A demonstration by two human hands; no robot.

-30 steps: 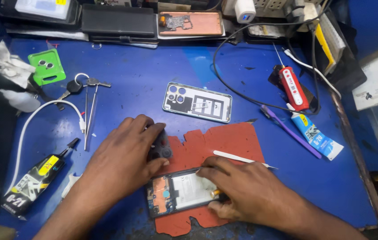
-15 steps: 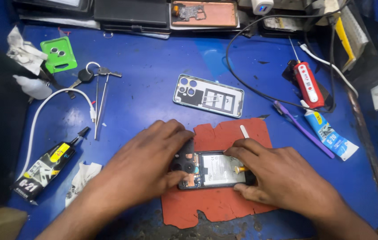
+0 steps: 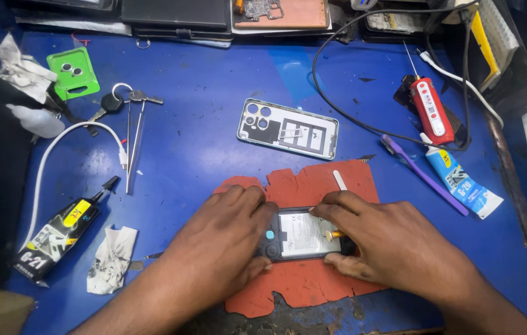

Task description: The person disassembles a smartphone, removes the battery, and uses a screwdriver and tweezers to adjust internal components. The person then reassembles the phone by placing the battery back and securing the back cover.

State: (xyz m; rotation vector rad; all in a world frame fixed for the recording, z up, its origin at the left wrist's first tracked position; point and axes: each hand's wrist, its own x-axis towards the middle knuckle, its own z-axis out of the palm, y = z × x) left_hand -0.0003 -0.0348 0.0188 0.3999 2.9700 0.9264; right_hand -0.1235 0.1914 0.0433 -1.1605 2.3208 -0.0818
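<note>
Head view, looking down on a blue workbench (image 3: 201, 155), described from left to right. At far left a black glue tube (image 3: 58, 232) lies beside a crumpled tissue (image 3: 111, 257); above them keys (image 3: 114, 102) and tweezers (image 3: 132, 146) are seen. At centre, an opened phone (image 3: 303, 234), its battery exposed, is laid on a red mat (image 3: 313, 282). Its left end is clamped by the left hand (image 3: 220, 248), its right end is pinned by the right hand (image 3: 393, 245), and a thin white tool (image 3: 339, 180) rests just behind. A detached back cover (image 3: 288, 129) lies further back. To the right, a red pen-shaped device (image 3: 432, 111), a purple stick (image 3: 421, 174) and a white glue tube (image 3: 462, 183) are found. Judged risk: with the battery bare under pressing fingers, it could be bent or pierced; the phone could also slide off the ragged mat.
</note>
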